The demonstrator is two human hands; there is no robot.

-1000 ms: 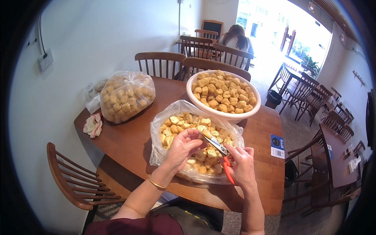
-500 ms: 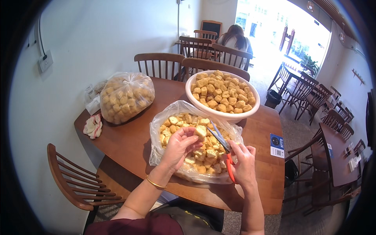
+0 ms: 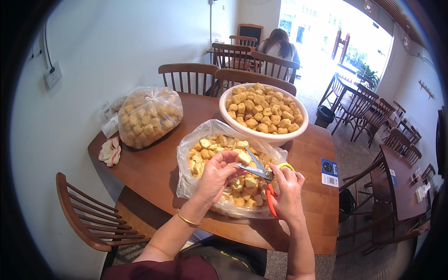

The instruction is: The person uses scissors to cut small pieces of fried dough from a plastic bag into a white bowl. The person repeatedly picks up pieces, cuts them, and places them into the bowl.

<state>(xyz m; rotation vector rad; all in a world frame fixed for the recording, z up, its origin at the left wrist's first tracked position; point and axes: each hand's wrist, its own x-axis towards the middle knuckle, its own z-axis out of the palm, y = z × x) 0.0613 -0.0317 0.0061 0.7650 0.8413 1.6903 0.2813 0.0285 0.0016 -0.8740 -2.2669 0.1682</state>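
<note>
Between thumb and fingers, my left hand (image 3: 213,179) pinches a golden fried tofu puff (image 3: 243,157) with a pale side showing. My right hand (image 3: 289,195) grips a pair of scissors (image 3: 266,174) with red and yellow handles. Their blades are spread wide, one on the near side of the puff and one on its far side; whether they touch it I cannot tell. Both hands are over an open clear plastic bag (image 3: 185,179) full of tofu puffs, many showing pale cut faces. Right behind it stands a white basin (image 3: 222,108) heaped with whole puffs.
A tied plastic bag of puffs (image 3: 150,116) sits at the table's left, near a crumpled cloth (image 3: 110,151) and small jars (image 3: 106,110). A blue-and-white card (image 3: 329,172) lies at right. Wooden chairs (image 3: 88,214) surround the table; a person (image 3: 278,51) sits farther back.
The scissors have gone from nearly closed to wide apart, with one blade swung left toward my left fingers. My left hand still holds the puff, now slightly turned and a little farther right.
</note>
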